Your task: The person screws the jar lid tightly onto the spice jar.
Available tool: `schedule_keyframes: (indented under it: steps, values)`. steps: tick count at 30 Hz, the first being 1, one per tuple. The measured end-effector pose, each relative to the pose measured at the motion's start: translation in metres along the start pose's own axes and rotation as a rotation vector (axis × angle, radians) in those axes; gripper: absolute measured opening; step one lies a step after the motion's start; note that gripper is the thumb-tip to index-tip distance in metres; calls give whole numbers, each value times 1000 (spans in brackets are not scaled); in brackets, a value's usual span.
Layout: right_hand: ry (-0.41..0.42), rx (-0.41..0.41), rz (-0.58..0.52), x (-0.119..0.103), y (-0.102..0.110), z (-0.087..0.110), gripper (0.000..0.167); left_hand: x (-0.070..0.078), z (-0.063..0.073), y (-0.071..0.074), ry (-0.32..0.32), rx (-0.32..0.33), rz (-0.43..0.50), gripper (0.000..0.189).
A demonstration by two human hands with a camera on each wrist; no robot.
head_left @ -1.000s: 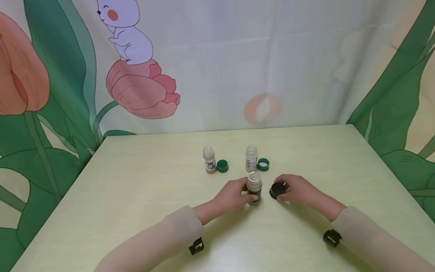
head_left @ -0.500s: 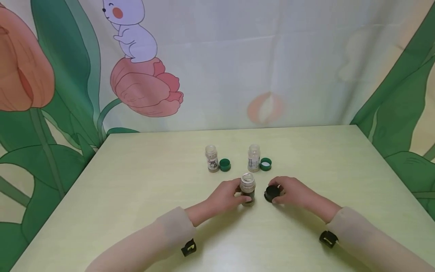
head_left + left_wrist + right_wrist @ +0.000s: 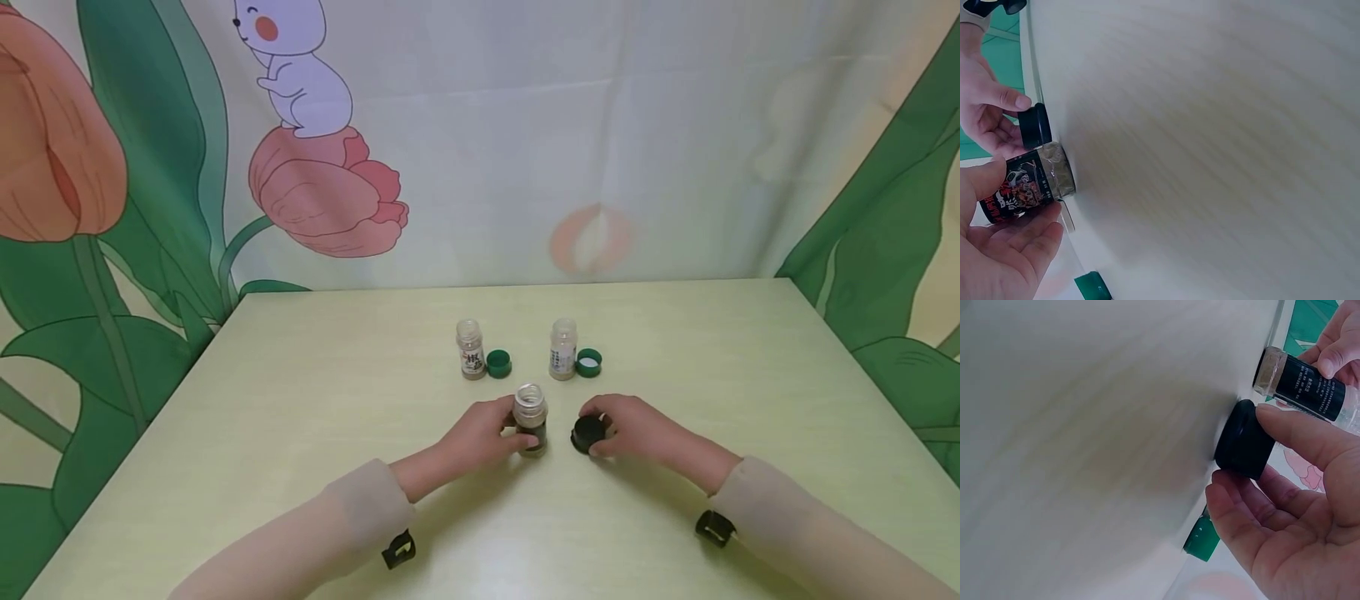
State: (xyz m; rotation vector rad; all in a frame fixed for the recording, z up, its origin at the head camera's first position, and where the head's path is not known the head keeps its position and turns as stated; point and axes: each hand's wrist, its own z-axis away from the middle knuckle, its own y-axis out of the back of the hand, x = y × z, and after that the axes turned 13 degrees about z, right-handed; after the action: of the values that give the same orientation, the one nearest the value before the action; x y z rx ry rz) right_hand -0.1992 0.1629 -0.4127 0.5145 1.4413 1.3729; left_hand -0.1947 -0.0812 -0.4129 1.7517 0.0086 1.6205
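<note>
My left hand [image 3: 487, 433] grips a clear spice jar [image 3: 531, 410] with a black printed label; its mouth is uncovered and it stands upright at the table's middle. In the left wrist view the thumb and fingers wrap the label of this jar [image 3: 1025, 187]. Just to the right, my right hand [image 3: 637, 427] pinches a black cap [image 3: 588, 434] between thumb and fingers. The right wrist view shows the cap [image 3: 1244, 440] at the table surface, apart from the jar.
Behind the hands stand two smaller uncapped clear jars, one on the left [image 3: 471, 350] and one on the right [image 3: 563, 350]. Beside each lies a green cap, the left one [image 3: 498, 364] and the right one [image 3: 588, 363]. A printed curtain [image 3: 480, 167] hangs behind the pale table [image 3: 300, 400].
Both hands have moved left and slightly nearer, carrying the black-labelled jar and black cap along. The view has shifted a little; the two rear jars and green caps stay in place.
</note>
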Motion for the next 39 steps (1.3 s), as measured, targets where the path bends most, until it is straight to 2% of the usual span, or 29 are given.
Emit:
schedule_keyframes:
  steps: [10, 21, 29, 36, 39]
  values:
    - [6, -8, 22, -7, -2, 1, 45, -4, 8, 5, 16, 17, 2, 37]
    - [27, -16, 11, -18, -4, -1, 46, -5, 10, 7, 31, 6, 10, 38]
    - [42, -8, 18, -21, -7, -2, 46, -8, 11, 9, 22, -4, 24, 39]
    - [14, -19, 16, -19, -8, -5, 58, -9, 11, 9, 13, -7, 26, 39]
    - [14, -22, 13, -19, -9, -5, 54, -10, 11, 8, 9, -3, 25, 39]
